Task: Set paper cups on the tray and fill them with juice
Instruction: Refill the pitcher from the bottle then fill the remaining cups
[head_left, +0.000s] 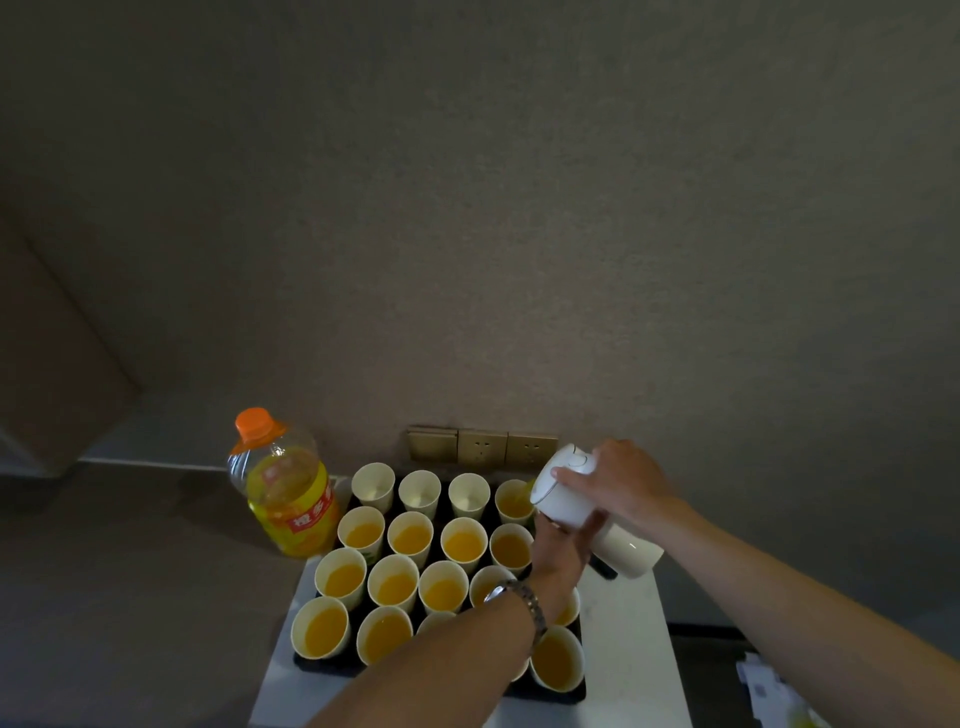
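**Juice pouring station: far-right cup under the spout**

A grey wall (467, 208) fills the upper field of view. A white table (639, 649) stands against it and carries a black tray (569, 693).

The tray holds paper cups in a grid of four columns. The three far-row cups at left, e.g. the empty cup (373, 486), contain no juice. The far-right cup (513, 501) holds orange juice and sits directly below the mouth of a white jug (576, 504). The nearer rows are filled with orange juice, e.g. the front-left cup (319, 627). Some cups are partly hidden by the left forearm.

A large juice bottle (288, 488) with an orange cap stands upright on the grey surface just beside the tray's far-left corner.

The white jug is tilted, mouth down and to the left, above the tray's far-right corner. The right hand (623, 480) grips the jug's upper side, fingers curled over it. The left hand (558, 553) supports the jug from below, fingers wrapped against its body. A metal wristwatch (519, 605) is on the left wrist.

A gold socket panel (483, 447) is mounted on the wall behind the cups.
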